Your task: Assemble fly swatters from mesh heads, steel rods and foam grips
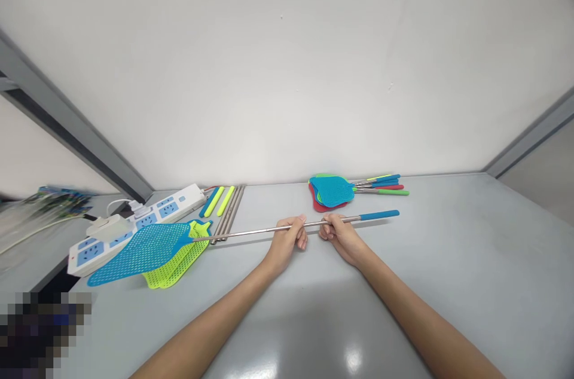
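- If turned or lifted carelessly, could snag the mesh head of the blue fly swatter on the adapter or power strip, because of overlapping both in view.
- Gripping the swatter's thin rod above the desk with both hands closed: with the left hand midway, with the right hand just beside the blue handle.
- Might slide at a joint, if telescopic, under an uneven push or pull.
- Could set the steel tubes rolling with a dip of the rod, because of lying so near.
- Counting one held swatter, one power strip, one adapter, one plug, three loose grips: one blue, two yellow.
- Counting at least three steel tubes; cannot tell the exact number.
- Counting at least one yellow-green mesh head below the blue one.
- Counting at least five handles on the stacked swatters behind; too overlapped for a sure total.
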Demonstrator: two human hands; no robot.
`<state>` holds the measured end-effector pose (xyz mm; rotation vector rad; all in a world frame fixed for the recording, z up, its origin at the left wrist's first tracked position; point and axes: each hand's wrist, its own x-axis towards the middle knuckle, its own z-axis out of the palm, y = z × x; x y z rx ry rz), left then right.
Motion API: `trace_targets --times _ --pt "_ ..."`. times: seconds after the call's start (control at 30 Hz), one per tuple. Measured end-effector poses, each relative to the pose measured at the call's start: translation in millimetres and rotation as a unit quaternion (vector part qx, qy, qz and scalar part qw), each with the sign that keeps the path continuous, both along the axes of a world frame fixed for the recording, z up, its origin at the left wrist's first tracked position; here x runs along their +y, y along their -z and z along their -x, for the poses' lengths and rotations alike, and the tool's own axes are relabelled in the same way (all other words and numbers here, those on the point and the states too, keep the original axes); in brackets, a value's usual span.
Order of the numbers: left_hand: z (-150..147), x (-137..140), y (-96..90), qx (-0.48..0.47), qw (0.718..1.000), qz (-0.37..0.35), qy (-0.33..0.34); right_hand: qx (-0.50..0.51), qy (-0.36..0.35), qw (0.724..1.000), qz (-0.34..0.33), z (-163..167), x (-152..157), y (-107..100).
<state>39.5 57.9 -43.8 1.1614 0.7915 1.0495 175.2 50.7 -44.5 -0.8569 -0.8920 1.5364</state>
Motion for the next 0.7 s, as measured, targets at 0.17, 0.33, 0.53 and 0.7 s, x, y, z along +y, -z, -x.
trace_targets --times 0.17,0.33,0.53,0.7 --pt "0.4 0.5 -0.7 0.005 1.000 0.005 0.004 0.002 -0.001 1.000 -0.006 -0.1 -1.0 0.1" --pt "0.2 0.9 -0.6 -0.011 1.000 0.003 0.009 -0.009 -0.001 1.000 -0.005 0.4 -1.1 -0.5" --pt "0.2 0.2 -1.9 0.011 1.000 -0.016 0.010 -0.023 -0.009 1.000 -0.008 -0.1 -1.6 0.4" --pt "0.8 -2.1 -4.2 0.072 0.996 -0.050 0.030 -0.009 -0.045 0.999 -0.003 5.5 -6.5 -1.9"
